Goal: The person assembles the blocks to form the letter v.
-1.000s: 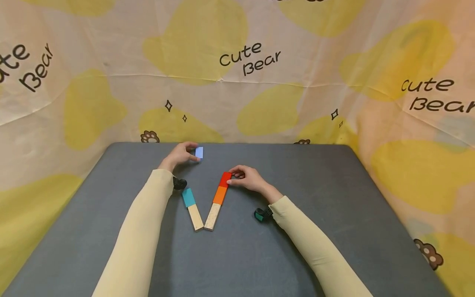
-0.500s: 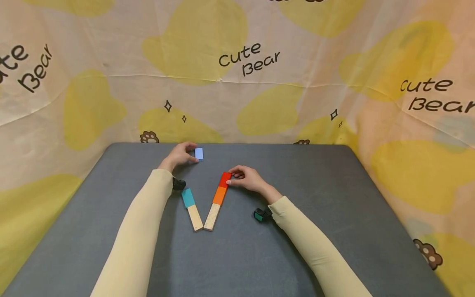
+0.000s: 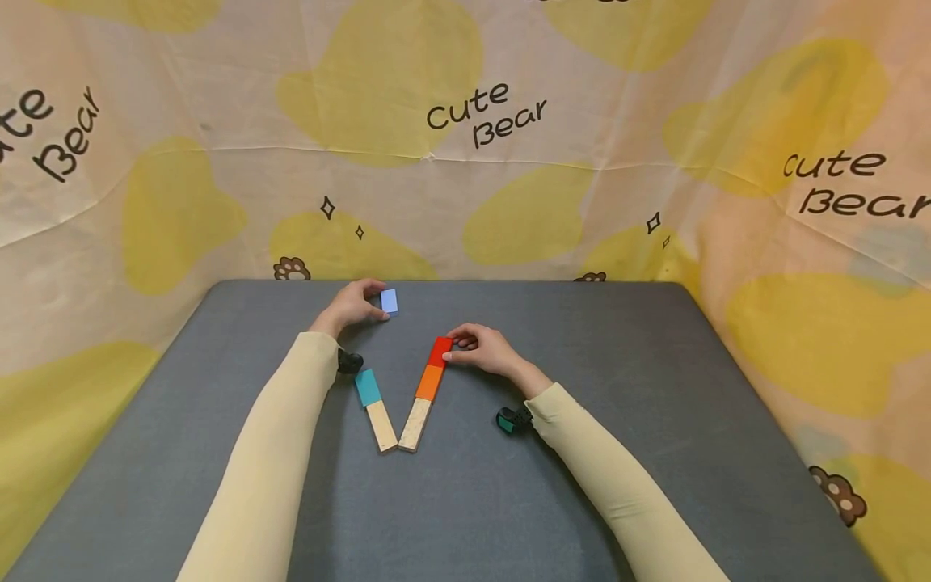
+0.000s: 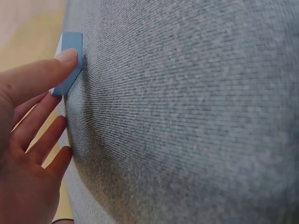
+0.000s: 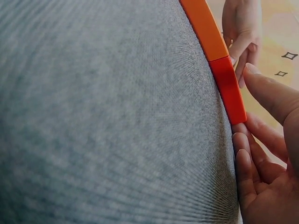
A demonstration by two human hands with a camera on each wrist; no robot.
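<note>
A blue block [image 3: 389, 301] lies by the table's far edge, its near face showing. My left hand [image 3: 351, 305] pinches it between thumb and index finger; in the left wrist view the thumb [image 4: 67, 58] covers part of one face. The red block [image 3: 440, 352] tops a slanting line, with an orange block [image 3: 430, 382] and a plain wooden block [image 3: 415, 423] below it. Thumb and fingers of my right hand [image 3: 483, 349] reach the red block's far end, loosely bent. In the right wrist view the thumb [image 5: 264, 86] stands apart from its side.
Another slanting line has a teal block [image 3: 368, 388] above a plain wooden block [image 3: 382, 426]; the two lines nearly meet at the bottom, forming a V on the grey table [image 3: 582, 347]. A patterned curtain [image 3: 618, 105] hangs behind and beside the table.
The blue block has tipped or shifted very slightly toward me between the left thumb and finger. The right hand and the other blocks stay put.
</note>
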